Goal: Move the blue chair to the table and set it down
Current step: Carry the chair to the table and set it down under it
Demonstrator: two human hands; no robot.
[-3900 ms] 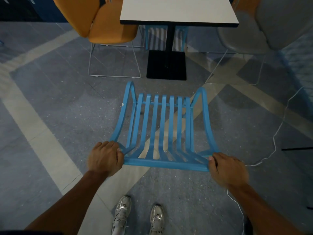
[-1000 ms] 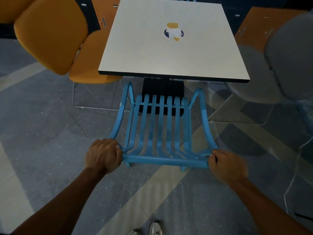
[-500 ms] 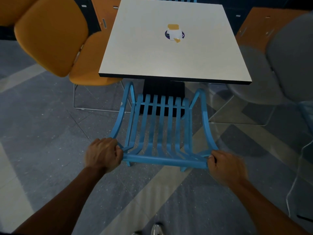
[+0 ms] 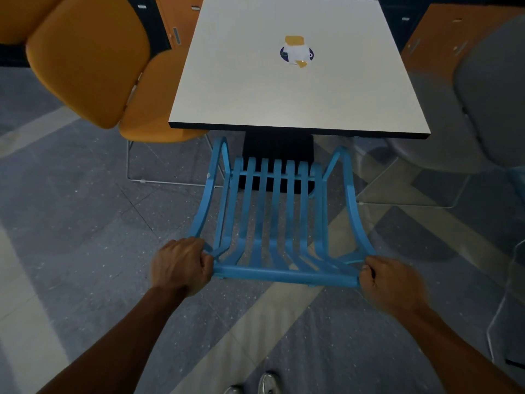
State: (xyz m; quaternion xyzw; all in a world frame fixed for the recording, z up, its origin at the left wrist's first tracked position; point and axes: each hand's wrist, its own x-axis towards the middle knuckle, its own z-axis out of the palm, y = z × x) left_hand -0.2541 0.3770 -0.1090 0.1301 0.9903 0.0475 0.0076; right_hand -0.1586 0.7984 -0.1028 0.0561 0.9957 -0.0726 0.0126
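The blue chair point(image 4: 277, 217), made of slats with curved arms, faces the white square table point(image 4: 295, 89). Its front edge sits just short of the table's near edge, over the black pedestal base point(image 4: 278, 150). My left hand point(image 4: 180, 267) grips the left end of the chair's top back rail. My right hand point(image 4: 393, 282) grips the right end of the same rail. I cannot tell whether the chair's legs touch the floor.
An orange padded chair point(image 4: 93, 61) on a wire frame stands at the table's left. A grey chair point(image 4: 488, 89) stands at its right. A small white and yellow item point(image 4: 297, 51) lies on the tabletop. A white cable point(image 4: 500, 308) runs along the floor at right.
Over the last seconds the chair and I have moved forward to the table; the tabletop now fills more of the view. In the last half second little has shifted. Both hands keep their grip.
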